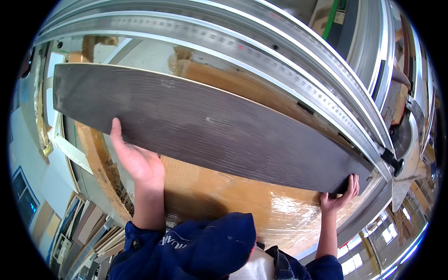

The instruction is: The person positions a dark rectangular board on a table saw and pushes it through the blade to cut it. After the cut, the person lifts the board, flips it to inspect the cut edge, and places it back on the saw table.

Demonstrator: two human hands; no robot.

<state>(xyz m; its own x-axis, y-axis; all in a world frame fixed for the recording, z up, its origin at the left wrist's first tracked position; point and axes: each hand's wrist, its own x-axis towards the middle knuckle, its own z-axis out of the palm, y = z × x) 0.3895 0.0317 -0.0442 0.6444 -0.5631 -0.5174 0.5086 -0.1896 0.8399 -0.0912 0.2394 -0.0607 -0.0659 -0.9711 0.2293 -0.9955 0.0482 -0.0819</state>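
Observation:
A long dark-brown wood-grain board (210, 121) stretches across the view in front of me, its pale edge along the far side. My left hand (140, 158) supports the board's near edge toward the left, with the thumb on the top face and the other fingers hidden underneath. At the right end, my right hand (343, 193) grips the near corner, fingers curled over the top. The board's far side lies close to a metal rail with a measuring scale (233, 44).
Beneath the board is a large cardboard package (224, 193) wrapped in clear film. A round saw blade (405, 135) and a black knob (396, 164) sit at the right. Several board offcuts (88, 228) stand at the lower left. A torn cardboard edge (100, 163) runs beside my left arm.

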